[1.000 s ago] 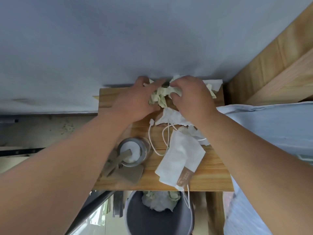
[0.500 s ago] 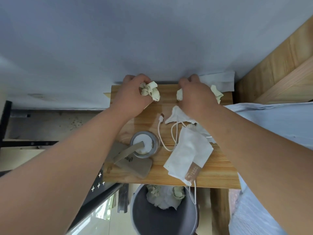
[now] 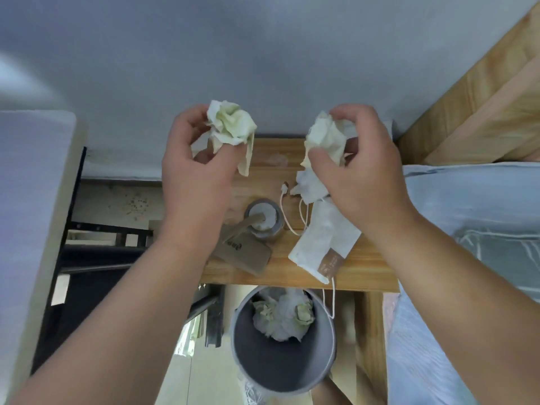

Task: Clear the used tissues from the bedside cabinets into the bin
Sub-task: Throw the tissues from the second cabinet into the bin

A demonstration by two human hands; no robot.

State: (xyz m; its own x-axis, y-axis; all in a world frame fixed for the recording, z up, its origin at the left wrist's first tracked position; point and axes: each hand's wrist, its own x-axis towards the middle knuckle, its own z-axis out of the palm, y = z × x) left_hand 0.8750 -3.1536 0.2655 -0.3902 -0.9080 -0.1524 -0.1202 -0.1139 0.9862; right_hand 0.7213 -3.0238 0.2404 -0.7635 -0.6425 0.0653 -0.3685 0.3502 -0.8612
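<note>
I have a crumpled tissue (image 3: 230,127) in my left hand (image 3: 201,168), a white and pale yellow-green wad pinched between thumb and fingertips, with a loose tail hanging down past my thumb. My right hand (image 3: 362,168) is closed the same way on a second crumpled tissue (image 3: 325,138), thumb under it and fingers curled over the top. Both wads are lifted clear of the counter (image 3: 371,273), up in front of the grey wall, and my hands are well apart with bare wood showing between them.

More white tissue (image 3: 309,187) still lies on the wood just below my right hand; I cannot tell whether my hand touches it. Beside it, a white cloth pouch (image 3: 324,247) with a brown label runs toward the front edge, its cord dangling over the edge. A white cable (image 3: 285,211) loops between the pouch and a round grey holder (image 3: 264,220), and a flat tan piece (image 3: 248,255) lies in front of the holder, partly under my left wrist.

The bin (image 3: 280,366) stands on the floor just before the counter's front edge, between my forearms, its mouth open toward me and several crumpled tissues (image 3: 282,317) already inside. To the right the bed (image 3: 467,214) with blue bedding presses against the counter's side; to the left there is a gap, then a dark frame (image 3: 96,229).
</note>
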